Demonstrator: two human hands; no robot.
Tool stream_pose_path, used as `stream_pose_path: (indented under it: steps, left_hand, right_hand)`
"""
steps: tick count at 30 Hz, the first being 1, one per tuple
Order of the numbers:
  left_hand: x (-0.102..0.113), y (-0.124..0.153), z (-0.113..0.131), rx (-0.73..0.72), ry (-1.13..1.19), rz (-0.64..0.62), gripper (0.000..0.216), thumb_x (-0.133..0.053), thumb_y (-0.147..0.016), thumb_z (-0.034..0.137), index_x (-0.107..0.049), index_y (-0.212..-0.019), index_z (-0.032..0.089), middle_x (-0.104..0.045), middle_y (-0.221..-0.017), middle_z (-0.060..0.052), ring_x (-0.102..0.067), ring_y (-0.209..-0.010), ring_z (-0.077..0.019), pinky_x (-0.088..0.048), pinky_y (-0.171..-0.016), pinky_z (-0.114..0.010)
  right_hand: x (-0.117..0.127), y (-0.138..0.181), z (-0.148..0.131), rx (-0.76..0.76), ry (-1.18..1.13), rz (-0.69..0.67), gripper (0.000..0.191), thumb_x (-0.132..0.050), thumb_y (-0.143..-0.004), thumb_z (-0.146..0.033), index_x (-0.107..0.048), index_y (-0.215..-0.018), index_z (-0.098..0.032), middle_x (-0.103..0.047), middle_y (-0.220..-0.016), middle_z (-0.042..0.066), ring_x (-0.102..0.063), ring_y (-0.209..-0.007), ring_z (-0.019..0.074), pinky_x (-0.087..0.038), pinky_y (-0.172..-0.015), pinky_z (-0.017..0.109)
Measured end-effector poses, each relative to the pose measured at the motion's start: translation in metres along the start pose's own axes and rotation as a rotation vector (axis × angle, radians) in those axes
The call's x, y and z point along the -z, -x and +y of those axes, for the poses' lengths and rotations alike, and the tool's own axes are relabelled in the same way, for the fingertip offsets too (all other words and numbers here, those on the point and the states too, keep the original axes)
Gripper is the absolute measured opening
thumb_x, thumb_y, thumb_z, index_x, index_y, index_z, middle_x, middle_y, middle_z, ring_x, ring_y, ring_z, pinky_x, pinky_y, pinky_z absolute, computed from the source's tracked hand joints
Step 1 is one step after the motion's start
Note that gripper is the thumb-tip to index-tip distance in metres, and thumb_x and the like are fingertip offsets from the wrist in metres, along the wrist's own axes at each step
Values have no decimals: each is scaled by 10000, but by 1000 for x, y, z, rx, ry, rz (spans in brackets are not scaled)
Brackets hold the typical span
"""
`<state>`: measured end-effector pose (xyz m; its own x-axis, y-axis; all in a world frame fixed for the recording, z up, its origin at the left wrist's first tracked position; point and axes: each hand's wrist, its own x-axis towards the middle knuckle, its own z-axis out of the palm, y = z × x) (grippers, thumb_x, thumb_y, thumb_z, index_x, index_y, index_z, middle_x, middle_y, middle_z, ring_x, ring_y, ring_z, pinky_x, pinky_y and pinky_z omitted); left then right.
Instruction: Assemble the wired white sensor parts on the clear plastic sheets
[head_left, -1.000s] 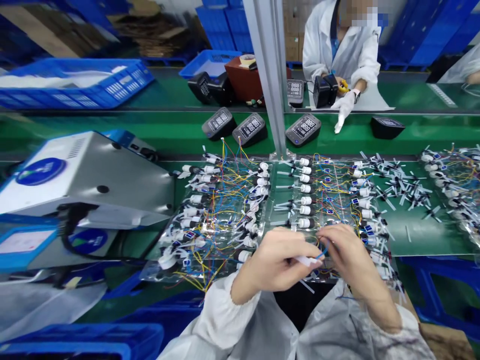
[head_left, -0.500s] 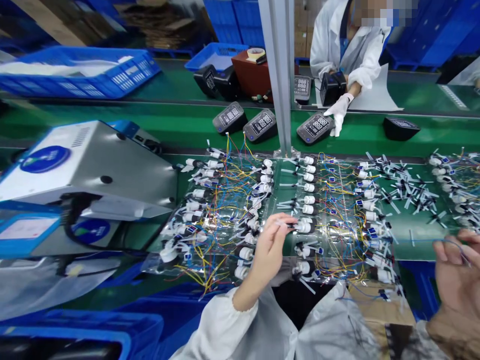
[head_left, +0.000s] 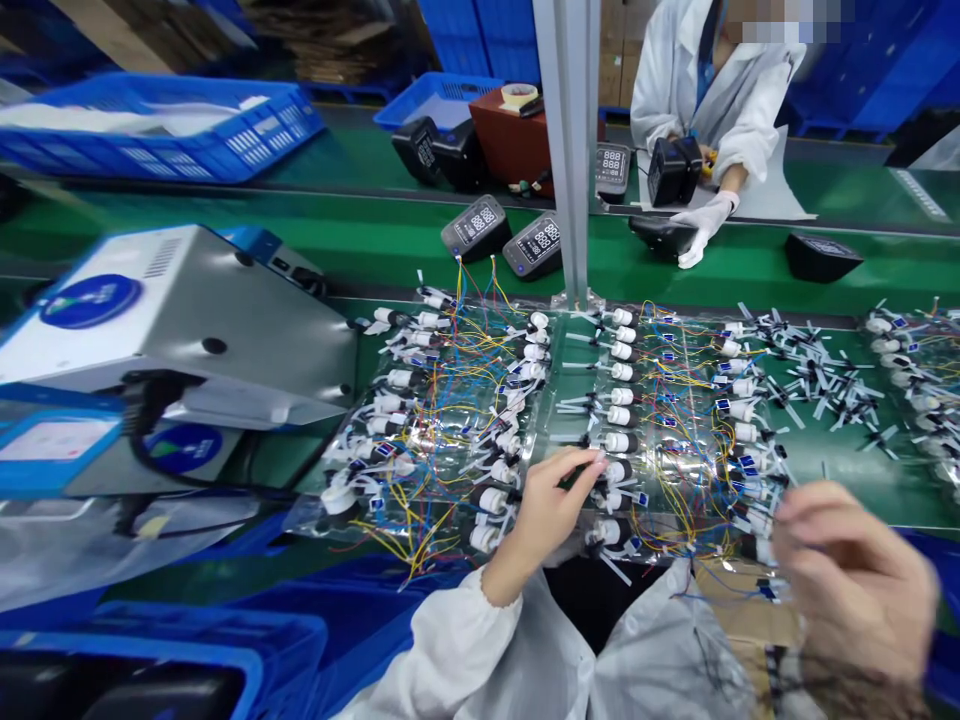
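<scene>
My left hand (head_left: 553, 505) pinches thumb and forefinger at the left end of a small white-and-black motor pump (head_left: 618, 471). That pump lies in a column of similar ones on clear plastic bags, several with black fittings and short translucent tubes. My right hand (head_left: 855, 580) is raised at the right, over the right edge of the bags, smeared by motion. Its fingers are bent, and anything between them cannot be made out. Red, yellow and blue wires (head_left: 671, 400) run across the bags between the two columns of pumps.
Loose black fittings with tubes (head_left: 825, 375) are heaped at the right. A grey-white machine (head_left: 247, 330) stands left, and a metal post (head_left: 570, 150) rises behind the bags. Opposite, a co-worker's gloved hand (head_left: 705, 225) holds a black display unit (head_left: 660, 236).
My left hand has moved slightly down and right, to a lower pump in the column. My right hand has come left and closer. The co-worker has tilted the display unit.
</scene>
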<state>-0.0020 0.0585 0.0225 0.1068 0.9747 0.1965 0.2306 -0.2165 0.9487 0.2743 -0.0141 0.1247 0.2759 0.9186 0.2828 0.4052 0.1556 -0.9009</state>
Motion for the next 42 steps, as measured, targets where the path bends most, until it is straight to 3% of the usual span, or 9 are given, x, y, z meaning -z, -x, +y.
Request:
stream_pose_path:
  steps: [3, 7, 10, 26, 35, 42]
  left_hand:
    - [-1, -3, 3, -73, 51, -21, 162, -686, -964, 204, -783, -1094, 213, -794, -982, -68, -728, -902, -182, -564, -843, -312]
    - [-1, -4, 4, -139, 136, -66, 95, -706, -943, 175, -791, -978, 197, -787, -944, -74, -728, -922, -193, -579, -865, -332]
    - [-1, -5, 5, -154, 162, -70, 79, -733, -921, 170, -794, -962, 198, -789, -915, -67, -735, -852, -175, -595, -803, -299]
    - [-4, -6, 8, -181, 136, -59, 58, -746, -908, 166, -797, -920, 191, -779, -823, -57, -720, -740, -151, -588, -697, -258]
    - [-2, -7, 10, -234, 31, -77, 96, -713, -918, 125, -787, -938, 181, -787, -847, -61, -721, -760, -163, -577, -710, -279]
    - [-3, -4, 9, -196, 138, -28, 151, -771, -878, 128, -804, -998, 212, -785, -920, -67, -735, -836, -166, -604, -770, -287]
  right_hand:
    - [-48, -1, 5, -121, -246, -324, 93, -710, -945, -288, -767, -1016, -270, -673, -1086, 113, -688, -712, 173, -597, -584, 329]
    - [-98, 3, 18, -220, -391, -324, 114, -688, -963, -241, -747, -1057, -268, -658, -1037, 55, -708, -742, 150, -621, -678, 303]
    - [-114, 4, 23, -221, -464, -323, 105, -676, -971, -230, -760, -1025, -262, -649, -1062, 55, -708, -750, 142, -624, -700, 298]
    - [-121, -2, 24, -230, -480, -398, 102, -673, -971, -218, -772, -966, -244, -664, -969, 50, -695, -703, 127, -620, -642, 266]
    - [-122, 3, 32, -128, -322, -382, 126, -655, -976, -189, -769, -988, -240, -680, -987, 63, -692, -749, 142, -626, -674, 289]
    - [-117, 7, 31, -171, -408, -353, 141, -659, -973, -174, -756, -1018, -265, -669, -981, 42, -702, -746, 139, -617, -662, 279]
